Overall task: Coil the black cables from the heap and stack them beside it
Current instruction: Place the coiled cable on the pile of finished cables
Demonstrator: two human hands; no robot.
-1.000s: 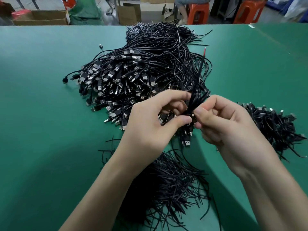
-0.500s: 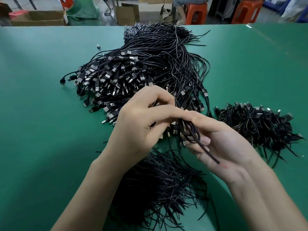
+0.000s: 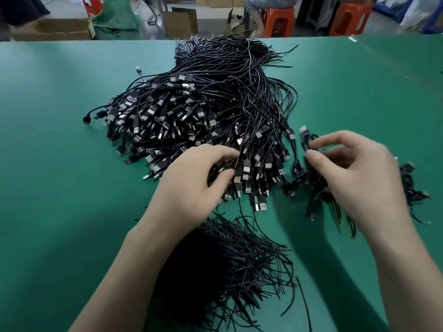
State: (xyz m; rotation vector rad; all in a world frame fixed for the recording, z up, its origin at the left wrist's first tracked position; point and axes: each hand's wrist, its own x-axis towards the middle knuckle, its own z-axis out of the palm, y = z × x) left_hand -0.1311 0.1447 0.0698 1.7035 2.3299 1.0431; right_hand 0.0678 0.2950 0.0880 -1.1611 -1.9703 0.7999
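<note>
Black coil [image 3: 305,138] pinched by right fingers [image 3: 335,138].

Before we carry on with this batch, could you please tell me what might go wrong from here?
The coiled black cable, pinched lightly in the right hand, could spring open. The left hand, reaching into the tangled heap of black USB cables, may drag neighbours along.

The surface [image 3: 60,164] is plain teal-green all over. The heap [image 3: 203,111] at its middle is black, flecked with silver plugs [image 3: 262,207]. A blurred coil [image 3: 305,140] just right of it is black, as are the stack [image 3: 412,185] toward the right edge and the strands [image 3: 227,264] at the near edge. Beyond the far edge stand orange stools [image 3: 278,20], brown boxes [image 3: 50,28] and a green cloth [image 3: 115,17].
</note>
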